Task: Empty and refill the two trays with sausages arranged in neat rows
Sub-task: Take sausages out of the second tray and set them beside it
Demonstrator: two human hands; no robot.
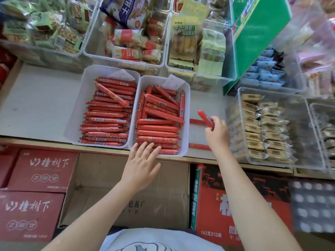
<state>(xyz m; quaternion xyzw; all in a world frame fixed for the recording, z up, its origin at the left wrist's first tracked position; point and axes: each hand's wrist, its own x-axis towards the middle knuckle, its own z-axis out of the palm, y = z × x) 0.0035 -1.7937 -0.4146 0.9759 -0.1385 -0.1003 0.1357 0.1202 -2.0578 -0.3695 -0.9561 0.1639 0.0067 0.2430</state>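
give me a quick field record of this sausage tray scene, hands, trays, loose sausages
left hand: open, fingers straight, resting on the near end of the right tray
right hand: holds one sausage above the shelf, right of the trays
left tray: full, mostly neat rows, one sausage lying diagonally on top
right tray: neat rows at the near end, jumbled at the far end
loose sausages: two on the shelf beside the right tray
paper slips: one at the far end of each tray

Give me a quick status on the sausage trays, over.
Left hand open, fingers on right tray sausages. Right hand grips one sausage over the shelf. Both trays still full, left tray untouched. Nothing blocking.
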